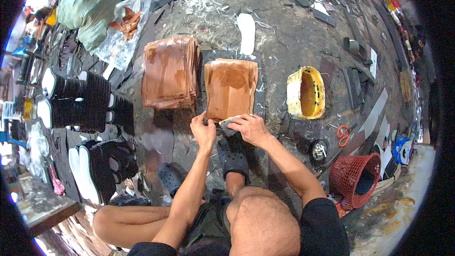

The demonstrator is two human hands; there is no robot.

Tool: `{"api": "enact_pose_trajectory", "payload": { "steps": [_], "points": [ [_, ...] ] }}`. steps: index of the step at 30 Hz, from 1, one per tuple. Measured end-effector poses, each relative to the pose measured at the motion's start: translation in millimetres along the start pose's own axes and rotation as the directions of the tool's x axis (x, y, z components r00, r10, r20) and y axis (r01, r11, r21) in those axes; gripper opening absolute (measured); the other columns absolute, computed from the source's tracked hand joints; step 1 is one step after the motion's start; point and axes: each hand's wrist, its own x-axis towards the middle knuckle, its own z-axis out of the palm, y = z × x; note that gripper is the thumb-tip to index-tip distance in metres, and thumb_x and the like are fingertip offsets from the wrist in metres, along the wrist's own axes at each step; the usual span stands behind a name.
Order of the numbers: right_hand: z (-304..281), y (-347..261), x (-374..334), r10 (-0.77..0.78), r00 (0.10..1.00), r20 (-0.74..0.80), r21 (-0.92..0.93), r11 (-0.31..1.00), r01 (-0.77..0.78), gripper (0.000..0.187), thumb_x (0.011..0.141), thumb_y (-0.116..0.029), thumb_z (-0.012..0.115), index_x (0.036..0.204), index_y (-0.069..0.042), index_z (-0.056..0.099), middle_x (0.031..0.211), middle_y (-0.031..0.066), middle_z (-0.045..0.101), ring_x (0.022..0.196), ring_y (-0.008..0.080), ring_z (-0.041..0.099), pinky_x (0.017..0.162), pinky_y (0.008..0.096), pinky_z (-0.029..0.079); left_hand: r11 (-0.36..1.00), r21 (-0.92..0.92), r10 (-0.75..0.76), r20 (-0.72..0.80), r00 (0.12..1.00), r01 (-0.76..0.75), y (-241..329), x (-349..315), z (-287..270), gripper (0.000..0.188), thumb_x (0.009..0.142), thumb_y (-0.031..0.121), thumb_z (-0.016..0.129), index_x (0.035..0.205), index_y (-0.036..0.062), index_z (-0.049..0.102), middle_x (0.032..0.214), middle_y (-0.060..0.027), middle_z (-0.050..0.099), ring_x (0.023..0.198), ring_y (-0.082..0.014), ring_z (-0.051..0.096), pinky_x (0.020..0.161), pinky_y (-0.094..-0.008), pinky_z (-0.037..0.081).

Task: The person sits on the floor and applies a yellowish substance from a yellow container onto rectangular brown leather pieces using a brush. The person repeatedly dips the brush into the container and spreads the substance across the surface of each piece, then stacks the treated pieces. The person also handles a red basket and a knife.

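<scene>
1. Two brown stacks (231, 87), one yellow tub (294, 96), stand on the floor (279, 42).
2. Left hand (204, 132): bent fingers at one stack's near edge, grip unclear.
3. Right hand (250, 129): fingers closed on one pad (225, 123).
4. Dark, scrap-strewn floor.

Around me a shoemaking workshop, black-and-white soles (78, 113) stacked at my left, brown sheets (231, 89) piled before me, yellow tub (295, 94), orange-handled scissors (343, 135), offcuts (324, 17) littering the dark floor (277, 42)
</scene>
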Motion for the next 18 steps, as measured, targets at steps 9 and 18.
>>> {"api": "enact_pose_trajectory", "payload": {
  "steps": [9, 18],
  "points": [
    [-18, 8, -20, -0.014, 0.999, 0.044, 0.048, 0.999, 0.012, 0.045, 0.076, -0.010, 0.063, 0.117, -0.028, 0.067, 0.122, -0.0063, 0.066, 0.108, 0.0177, 0.063, 0.086, 0.0385, 0.054, 0.622, -0.782, -0.102, -0.118, 0.988, -0.030, 90, 7, -19, 0.031, 0.076, -0.008, 0.067, 0.103, 0.0027, 0.055, 0.093, -0.0026, 0.062, 0.089, -0.0121, 0.061, 0.077, -0.0274, 0.050],
    [-99, -14, -1, 0.190, 0.915, -0.356, 0.319, 0.945, -0.072, 0.056, 0.067, 0.004, 0.057, 0.119, -0.013, 0.067, 0.121, 0.0048, 0.068, 0.104, 0.0277, 0.066, 0.092, 0.0384, 0.054, 0.588, -0.808, -0.355, -0.228, 0.907, 0.026, 14, 141, -144, 0.054, 0.074, -0.013, 0.069, 0.119, 0.0023, 0.044, 0.098, -0.0135, 0.068, 0.080, -0.0170, 0.064, 0.073, -0.0284, 0.053]
  ]
}}
